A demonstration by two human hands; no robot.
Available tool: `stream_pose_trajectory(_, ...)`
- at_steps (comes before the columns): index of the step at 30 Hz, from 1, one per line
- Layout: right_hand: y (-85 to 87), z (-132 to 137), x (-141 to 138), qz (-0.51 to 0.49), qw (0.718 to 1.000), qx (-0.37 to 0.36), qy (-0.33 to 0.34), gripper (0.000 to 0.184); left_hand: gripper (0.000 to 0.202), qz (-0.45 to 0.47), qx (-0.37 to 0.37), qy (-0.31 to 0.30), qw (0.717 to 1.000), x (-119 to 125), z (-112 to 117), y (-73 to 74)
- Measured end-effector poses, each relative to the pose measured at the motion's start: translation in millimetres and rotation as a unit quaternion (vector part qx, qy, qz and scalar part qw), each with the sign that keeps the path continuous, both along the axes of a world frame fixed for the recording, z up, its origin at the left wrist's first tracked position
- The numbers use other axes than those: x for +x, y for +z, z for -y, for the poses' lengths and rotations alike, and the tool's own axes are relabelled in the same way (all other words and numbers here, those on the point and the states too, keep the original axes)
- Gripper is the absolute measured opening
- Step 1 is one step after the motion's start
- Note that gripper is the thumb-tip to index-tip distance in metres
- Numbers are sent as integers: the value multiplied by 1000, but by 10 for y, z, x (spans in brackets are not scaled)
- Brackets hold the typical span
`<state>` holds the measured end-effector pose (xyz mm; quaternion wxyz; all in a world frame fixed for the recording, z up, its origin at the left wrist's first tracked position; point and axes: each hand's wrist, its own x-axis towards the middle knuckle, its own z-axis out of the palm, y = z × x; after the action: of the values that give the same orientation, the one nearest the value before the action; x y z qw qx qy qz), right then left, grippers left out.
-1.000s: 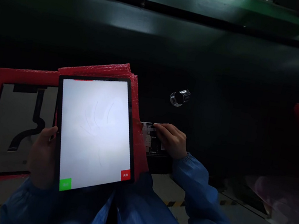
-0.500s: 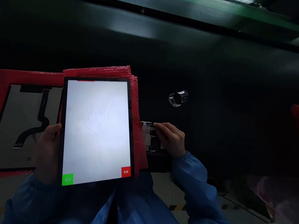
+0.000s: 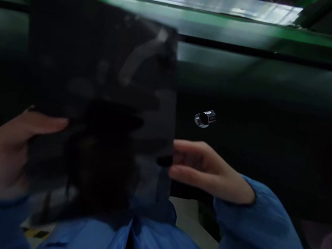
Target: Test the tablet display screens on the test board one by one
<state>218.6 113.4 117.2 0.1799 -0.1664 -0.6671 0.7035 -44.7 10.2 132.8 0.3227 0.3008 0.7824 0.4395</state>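
Dark display panel [image 3: 100,100], blurred, raised upright above the desk's near edge. Left hand [image 3: 2,152] gripping its left edge, thumb across the front. Right hand [image 3: 209,172] at its right edge, fingers extended, close together, touching the panel. Small metal piece [image 3: 205,118] lying further back on the dark desk [image 3: 281,118].

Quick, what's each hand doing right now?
Left hand: grip closed on the dark panel.
Right hand: fingers at the panel's right edge; grip cannot be told.

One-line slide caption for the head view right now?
Both hands lift a dark, blurred tablet: left hand grips its left edge, right hand touches its right edge; small shiny object beyond.
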Motion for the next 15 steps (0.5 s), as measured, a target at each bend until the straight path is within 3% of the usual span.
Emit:
stream_pose_trajectory(2,-39,-163,-138,-4,999,35,-34,19,39,8,77,-36,996,-22,-231,121)
stream_pose_trajectory(4,-143,-348,-226,-6,991,111,-76,15,31,-30,153,-169,973,-122,-395,167)
stream_pose_trajectory(6,-266,-516,-285,-13,973,204,-112,13,26,-94,152,-288,941,-279,-497,147)
stream_pose_trajectory(10,-479,-725,-389,-7,897,406,-175,17,38,-183,157,-407,881,-597,-598,37)
stream_pose_trajectory(13,-610,-792,-468,-15,844,515,-152,29,42,-205,140,-512,823,-698,-597,-46)
stream_pose_trajectory(15,-694,-811,-506,-14,813,568,-127,34,42,-254,113,-539,795,-697,-540,-152)
